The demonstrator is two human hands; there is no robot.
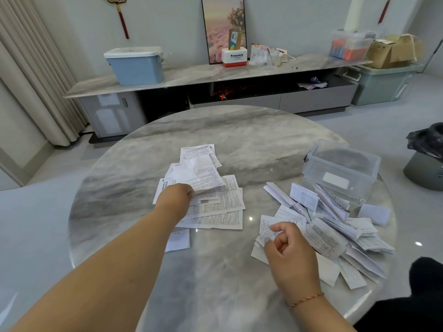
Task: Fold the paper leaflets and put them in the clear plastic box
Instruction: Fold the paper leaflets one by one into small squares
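Nearest the viewer, the right hand [291, 255] hovers over the marble table [211, 283] with its fingers loosely curled and nothing in them, thumb and forefinger apart just above the near edge of a heap of folded leaflets [333, 236]. That heap spreads away from this hand toward the right and runs up to the foot of the clear plastic box [342, 173], which stands beyond it with no leaflets visible inside. One small folded slip [178, 240] lies alone between the two forearms. Further out, the left hand [176, 196] reaches over the pile of flat leaflets [215, 202] and pinches the edge of a sheet [203, 183] whose near edge is raised off the stack; the fingertips are hidden under the paper. More loose sheets fan away beyond that hand. The step in hand looks like taking a fresh leaflet off the unfolded pile. Next, the sheet probably needs drawing toward the body so the free right hand can meet it, line up the edges and press a crease. Boxing seems not yet begun, judging by the folded heap waiting outside.
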